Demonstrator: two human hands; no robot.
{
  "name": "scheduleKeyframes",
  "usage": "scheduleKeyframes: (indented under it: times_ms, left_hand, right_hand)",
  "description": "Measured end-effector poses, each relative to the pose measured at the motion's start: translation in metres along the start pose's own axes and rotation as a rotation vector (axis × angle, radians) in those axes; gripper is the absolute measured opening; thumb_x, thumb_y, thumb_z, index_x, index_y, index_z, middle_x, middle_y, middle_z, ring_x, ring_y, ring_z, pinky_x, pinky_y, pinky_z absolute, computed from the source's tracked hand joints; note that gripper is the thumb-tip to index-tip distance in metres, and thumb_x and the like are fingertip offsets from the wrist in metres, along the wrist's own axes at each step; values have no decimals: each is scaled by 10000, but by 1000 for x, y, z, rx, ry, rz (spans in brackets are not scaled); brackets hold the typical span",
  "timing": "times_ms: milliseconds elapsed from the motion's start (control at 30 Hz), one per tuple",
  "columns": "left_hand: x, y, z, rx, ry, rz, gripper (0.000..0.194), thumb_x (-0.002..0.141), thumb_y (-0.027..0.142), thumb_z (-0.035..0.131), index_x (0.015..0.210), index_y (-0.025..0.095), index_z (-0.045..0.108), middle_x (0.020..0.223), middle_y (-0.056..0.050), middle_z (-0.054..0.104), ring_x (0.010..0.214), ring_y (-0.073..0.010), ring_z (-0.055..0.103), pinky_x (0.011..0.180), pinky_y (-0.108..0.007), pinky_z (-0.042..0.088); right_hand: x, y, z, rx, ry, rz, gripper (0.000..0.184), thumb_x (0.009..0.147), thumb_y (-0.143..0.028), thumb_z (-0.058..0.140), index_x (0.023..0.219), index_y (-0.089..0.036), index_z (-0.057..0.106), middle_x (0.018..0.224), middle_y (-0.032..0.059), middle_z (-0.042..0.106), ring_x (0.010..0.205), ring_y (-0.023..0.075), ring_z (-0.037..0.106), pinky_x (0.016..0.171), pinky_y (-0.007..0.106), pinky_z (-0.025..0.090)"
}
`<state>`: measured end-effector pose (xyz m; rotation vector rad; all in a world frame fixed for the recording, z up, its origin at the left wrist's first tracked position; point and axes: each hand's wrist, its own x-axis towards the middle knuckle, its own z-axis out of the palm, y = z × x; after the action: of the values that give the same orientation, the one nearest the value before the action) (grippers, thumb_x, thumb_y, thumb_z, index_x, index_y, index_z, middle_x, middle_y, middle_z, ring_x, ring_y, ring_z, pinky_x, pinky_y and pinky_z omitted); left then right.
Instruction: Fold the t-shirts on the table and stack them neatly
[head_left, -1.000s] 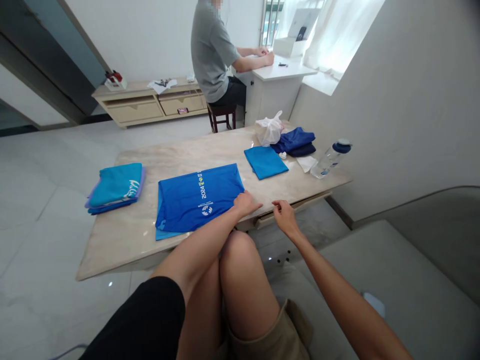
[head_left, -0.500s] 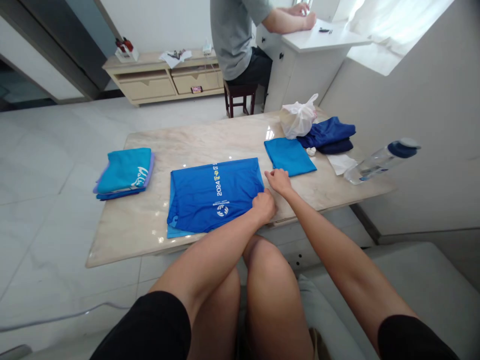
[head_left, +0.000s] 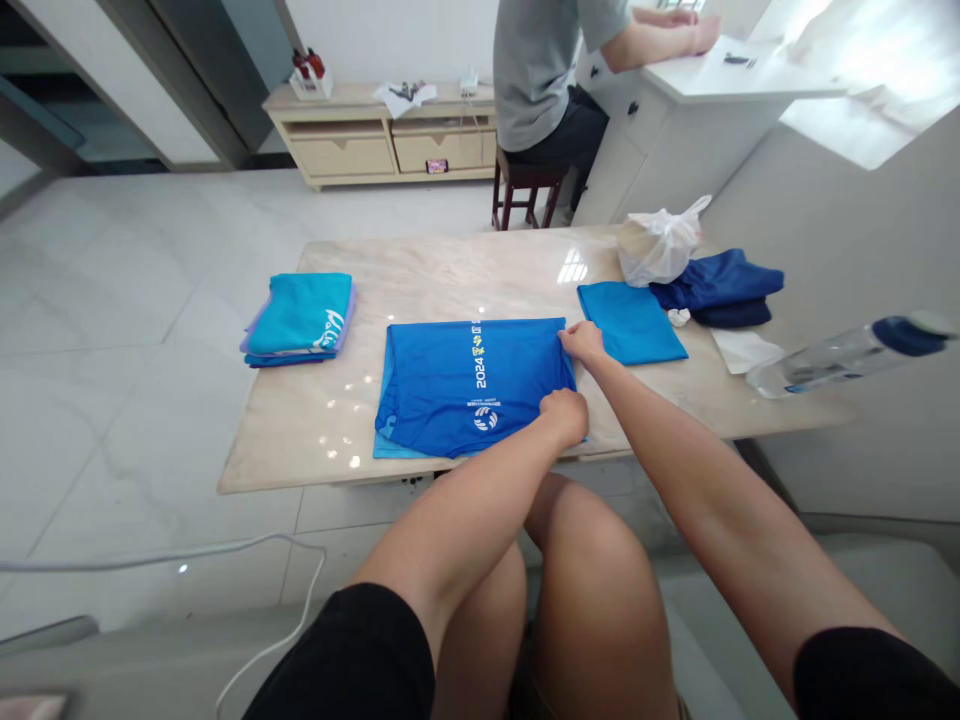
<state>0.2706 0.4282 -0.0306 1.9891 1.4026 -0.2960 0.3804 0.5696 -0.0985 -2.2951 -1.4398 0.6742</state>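
A folded blue T-shirt (head_left: 472, 385) with white 2024 lettering and a round logo lies flat on the marble table (head_left: 300, 440), with a paler blue layer showing at its lower left. My left hand (head_left: 562, 417) is closed on the shirt's lower right edge. My right hand (head_left: 583, 343) pinches the upper right corner of the same shirt. Just right of that corner lies a flat, bright blue folded cloth (head_left: 630, 325). A teal folded stack (head_left: 298, 315) sits left of the shirt, apart from both hands.
A navy garment (head_left: 716, 285), a white plastic bag (head_left: 658, 245), a white napkin (head_left: 742, 350) and a plastic water bottle (head_left: 847, 358) lie at the table's right. A seated person (head_left: 544, 80) works at a white desk (head_left: 739, 70) beyond. A white cable (head_left: 225, 550) crosses the floor.
My right hand has moved from the table's front edge to the shirt's upper right corner. My left hand has closed on the shirt's edge. The head has turned, shifting the scene rightward.
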Motion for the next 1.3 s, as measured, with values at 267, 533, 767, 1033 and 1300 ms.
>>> scheduleKeyframes:
  times_ms: [267, 533, 767, 1033, 1300]
  left_hand:
    - [-67, -58, -56, -224, 102, -26, 334, 985, 297, 662, 1203, 105, 827, 1031, -182, 863, 930, -271, 855, 886, -312, 660]
    - [-139, -189, -40, -575, 307, -244, 264, 1003, 323, 604, 863, 173, 770, 818, -106, 838, 780, -235, 825, 732, -275, 620]
    - [-163, -268, 2, -652, 379, -421, 478, 1108, 448, 437, 822, 196, 725, 955, -146, 851, 945, -281, 827, 781, -315, 591]
    - [-165, -265, 17, -339, 456, -528, 357, 1068, 515, 595, 1025, 204, 766, 1057, -153, 834, 1057, -333, 800, 803, -345, 515]
    - [-164, -251, 16, -244, 462, -556, 377, 1158, 451, 459, 1066, 236, 756, 1096, -139, 835, 1060, -321, 790, 779, -351, 468]
  right_hand:
    - [-39, -84, -3, 206, 174, -191, 302, 818, -220, 721, 1118, -181, 706, 1032, 103, 781, 1005, 274, 730, 973, 369, 583]
    - [-104, -212, 58, 175, 16, -496, 344, 804, -125, 693, 1140, -198, 664, 960, 75, 766, 914, 278, 739, 905, 381, 592]
    - [-110, -254, 118, 132, -303, -534, 262, 1019, -125, 582, 1258, -157, 684, 920, 93, 807, 866, 260, 799, 867, 384, 636]
    - [-58, -223, 140, -266, -290, -887, 339, 1034, -233, 691, 1352, -147, 768, 1312, 160, 788, 1270, 321, 687, 1170, 468, 499]
    - [-57, -218, 159, -282, -199, -968, 234, 1041, -344, 721, 1218, -211, 796, 1332, 181, 731, 1323, 419, 545, 1133, 615, 437]
